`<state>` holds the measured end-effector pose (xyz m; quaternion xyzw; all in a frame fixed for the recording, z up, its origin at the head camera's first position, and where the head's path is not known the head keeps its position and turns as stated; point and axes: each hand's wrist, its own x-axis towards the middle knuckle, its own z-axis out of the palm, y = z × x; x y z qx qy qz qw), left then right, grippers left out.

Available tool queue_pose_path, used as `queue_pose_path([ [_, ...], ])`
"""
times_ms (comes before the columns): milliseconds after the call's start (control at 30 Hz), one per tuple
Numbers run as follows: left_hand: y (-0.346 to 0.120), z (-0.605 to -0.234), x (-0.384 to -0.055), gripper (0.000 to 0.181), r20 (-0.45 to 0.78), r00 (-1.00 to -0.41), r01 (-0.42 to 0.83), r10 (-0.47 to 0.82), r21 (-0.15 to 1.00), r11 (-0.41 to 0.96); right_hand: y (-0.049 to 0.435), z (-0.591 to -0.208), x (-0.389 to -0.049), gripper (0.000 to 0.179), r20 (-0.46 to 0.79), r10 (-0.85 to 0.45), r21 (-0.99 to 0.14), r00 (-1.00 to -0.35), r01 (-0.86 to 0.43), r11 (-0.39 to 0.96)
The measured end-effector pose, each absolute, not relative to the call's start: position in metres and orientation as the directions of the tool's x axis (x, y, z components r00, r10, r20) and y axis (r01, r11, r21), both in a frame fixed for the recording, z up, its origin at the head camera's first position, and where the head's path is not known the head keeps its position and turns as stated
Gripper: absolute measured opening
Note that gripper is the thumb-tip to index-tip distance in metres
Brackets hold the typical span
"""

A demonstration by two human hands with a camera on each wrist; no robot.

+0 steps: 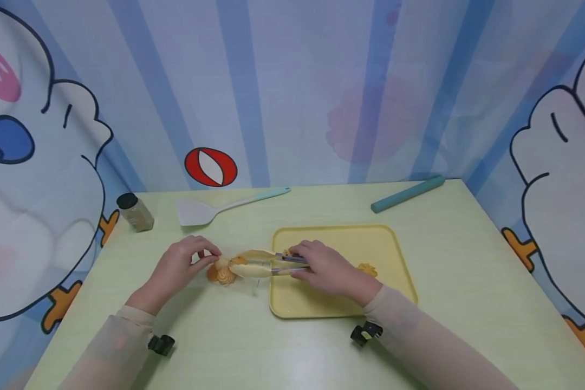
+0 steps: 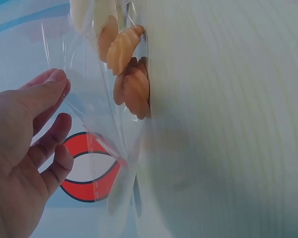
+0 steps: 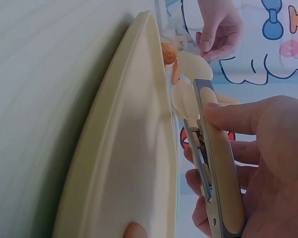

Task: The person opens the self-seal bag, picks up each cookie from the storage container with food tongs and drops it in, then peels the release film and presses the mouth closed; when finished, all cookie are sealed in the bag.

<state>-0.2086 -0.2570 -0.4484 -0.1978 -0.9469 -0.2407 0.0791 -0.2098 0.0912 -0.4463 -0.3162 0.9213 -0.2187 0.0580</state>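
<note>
Between thumb and fingertips, my left hand (image 2: 30, 124) pinches the edge of a clear plastic bag (image 2: 92, 94). Several swirled orange-brown cookies (image 2: 135, 91) lie in the bag, on the table left of the tray. My right hand (image 1: 329, 271) grips metal tongs (image 3: 221, 163) with cream-coloured tips, over the left part of a yellow tray (image 1: 317, 309). The tong tips reach into the bag's mouth beside a cookie; whether they clamp it, I cannot tell. Another cookie (image 1: 368, 269) rests on the tray, partly behind my right wrist.
A white spatula (image 1: 197, 213) with a light-blue handle lies at the back of the table. The dark-capped seasoning jar (image 1: 137, 214) stands at the back left. At the back right is a teal rod (image 1: 407, 194). Printed curtains hang behind and beside the table.
</note>
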Motion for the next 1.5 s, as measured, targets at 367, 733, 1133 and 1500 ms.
queue_pose_path([
  [367, -0.255, -0.449, -0.208, 0.019, 0.245, -0.908, 0.418, 0.341, 0.446, 0.792, 0.075, -0.449, -0.213, 0.050, 0.038, -0.631, -0.416, -0.775, -0.586, 0.695],
  [733, -0.255, -0.451, -0.209, 0.019, 0.234, -0.913, 0.407, 0.335, 0.450, 0.795, 0.070, -0.450, -0.212, 0.051, 0.049, -0.629, -0.426, -0.776, -0.586, 0.689],
  [1133, -0.254, -0.451, -0.208, 0.019, 0.196, -0.926, 0.376, 0.321, 0.451, 0.809, 0.105, -0.440, -0.192, 0.052, 0.088, -0.626, -0.381, -0.775, -0.606, 0.698],
  [1500, -0.263, -0.455, -0.209, 0.015, 0.236, -0.926, 0.372, 0.296, 0.420, 0.828, 0.148, -0.443, -0.188, 0.053, 0.142, -0.588, -0.390, -0.796, -0.591, 0.706],
])
